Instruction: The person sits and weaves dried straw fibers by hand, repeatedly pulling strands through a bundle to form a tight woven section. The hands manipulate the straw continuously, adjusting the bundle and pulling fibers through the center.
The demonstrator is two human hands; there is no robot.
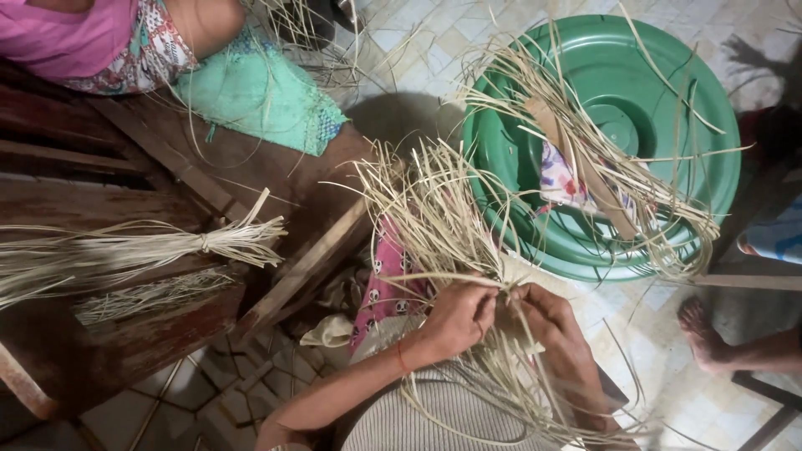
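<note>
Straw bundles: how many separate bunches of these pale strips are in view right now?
3: one tied bundle lying on the wooden bench at left, one loose bunch worked by both hands, one heap draped over the green basin. More may lie out of view.

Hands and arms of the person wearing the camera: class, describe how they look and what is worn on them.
Both forearms are bare, with no sleeves or gloves. The left hand has a thin red thread around its wrist. The right hand shows no ring, band or watch.
</note>
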